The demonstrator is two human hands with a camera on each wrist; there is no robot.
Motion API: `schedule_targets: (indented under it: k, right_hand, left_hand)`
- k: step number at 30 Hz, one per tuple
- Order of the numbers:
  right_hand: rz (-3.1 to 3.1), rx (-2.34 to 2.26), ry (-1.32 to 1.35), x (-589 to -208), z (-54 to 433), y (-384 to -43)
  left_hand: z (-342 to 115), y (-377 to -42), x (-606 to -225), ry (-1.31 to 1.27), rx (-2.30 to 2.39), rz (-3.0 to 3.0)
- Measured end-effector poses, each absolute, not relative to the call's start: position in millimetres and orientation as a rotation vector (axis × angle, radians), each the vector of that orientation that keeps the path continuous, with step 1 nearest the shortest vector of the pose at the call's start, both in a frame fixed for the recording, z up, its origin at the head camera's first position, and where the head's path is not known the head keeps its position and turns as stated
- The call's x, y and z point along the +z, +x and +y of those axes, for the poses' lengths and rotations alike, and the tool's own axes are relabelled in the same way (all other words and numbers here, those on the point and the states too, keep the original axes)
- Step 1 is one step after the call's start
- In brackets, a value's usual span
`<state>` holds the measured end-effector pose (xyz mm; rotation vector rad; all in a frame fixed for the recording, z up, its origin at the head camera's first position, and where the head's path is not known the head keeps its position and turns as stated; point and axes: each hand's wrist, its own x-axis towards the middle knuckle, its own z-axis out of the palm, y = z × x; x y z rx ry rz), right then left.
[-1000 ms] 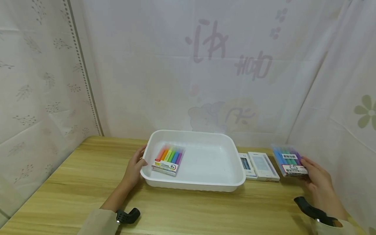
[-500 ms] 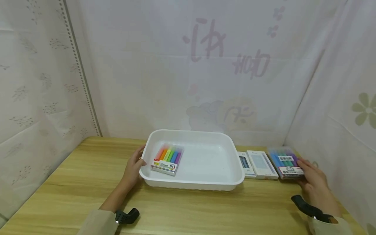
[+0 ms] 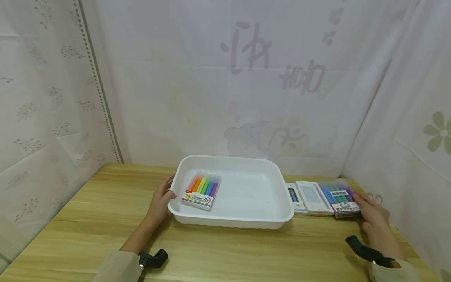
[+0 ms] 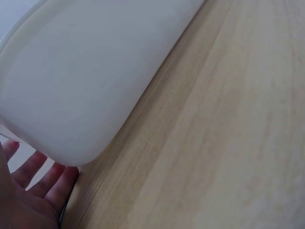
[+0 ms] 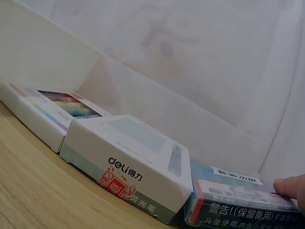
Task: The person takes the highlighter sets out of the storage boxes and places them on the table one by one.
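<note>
My left hand (image 3: 159, 201) holds the left end of a white plastic tray (image 3: 231, 224), its thumb over the rim. In the left wrist view the fingers (image 4: 47, 183) lie against the tray's end. Inside the tray, at its left, lies a clear pack of rainbow highlighters (image 3: 201, 192). On the right, my right hand (image 3: 374, 217) grips the right edge of a clear marker pack (image 3: 340, 197) with blue, green and purple pens. Its thumb (image 5: 288, 186) is on the pack's top in the right wrist view; the other fingers are mostly hidden there.
A white deli box (image 3: 314, 199) lies touching the marker pack's left side. Left of it, a white box with a window (image 3: 295, 198) sits against the tray's right end. Patterned curtains (image 3: 176, 78) hang behind and beside the wooden table (image 3: 246, 254).
My right hand has moved left and down with the marker pack, bringing it from apart to beside the deli box. My left hand and the tray stay in place.
</note>
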<state>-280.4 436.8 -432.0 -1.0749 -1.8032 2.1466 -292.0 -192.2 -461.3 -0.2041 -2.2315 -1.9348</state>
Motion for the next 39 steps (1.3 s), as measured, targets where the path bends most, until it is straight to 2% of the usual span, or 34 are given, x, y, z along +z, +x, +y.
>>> schedule_targets:
  k: [6, 12, 20, 39]
  right_hand:
    - [-2.051, 1.964, -1.062, -433, 433, -280]
    - [-2.503, 1.495, -0.904, -433, 424, -279]
    - [-2.741, 1.105, -0.751, -429, 417, -281]
    - [-2.833, 0.924, -0.684, -431, 398, -283]
  left_hand:
    - [-193, -292, -462, -0.196, -1.923, -2.236]
    - [-197, -292, -461, -0.181, -1.911, -2.257]
    - [-202, -292, -461, -0.16, -1.889, -2.28]
    - [-207, -289, -459, -0.186, -1.868, -2.272]
